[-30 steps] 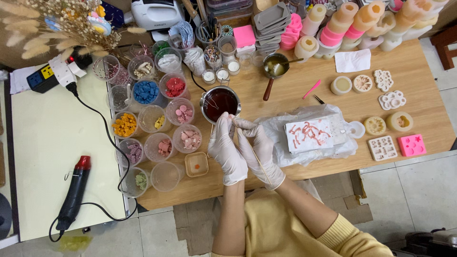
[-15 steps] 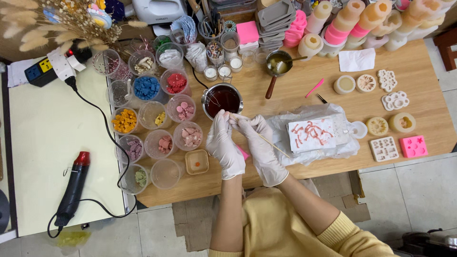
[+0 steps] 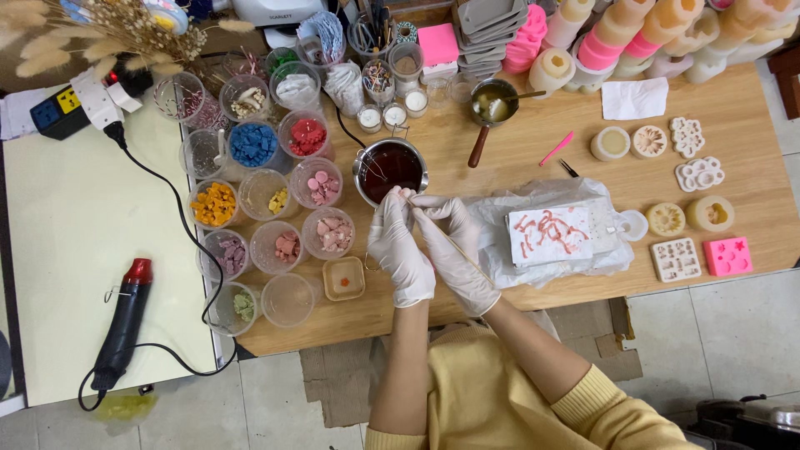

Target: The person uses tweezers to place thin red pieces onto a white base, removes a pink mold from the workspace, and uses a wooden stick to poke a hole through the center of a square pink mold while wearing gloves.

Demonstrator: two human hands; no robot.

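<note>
2 gloved hands, left hand [image 3: 400, 246] and right hand [image 3: 452, 250], pinch a thin stick [image 3: 414, 204] fingertip-tight.

Left hand [image 3: 400, 250]: thin whitish disposable glove, wrinkled, cuff ends at wrist. Right hand [image 3: 454, 250]: same glove type, cuff bunched at wrist. Forearms bare below gloves. Yellow knit sweater [image 3: 492, 392], sleeves pushed up, ribbed cuff visible on right sleeve.

L hand [image 3: 398, 246]: gloved, fingers pinched, tips up. R hand [image 3: 450, 246]: gloved, fingertips meeting L's. Forearms near parallel, yellow sleeves.
</note>
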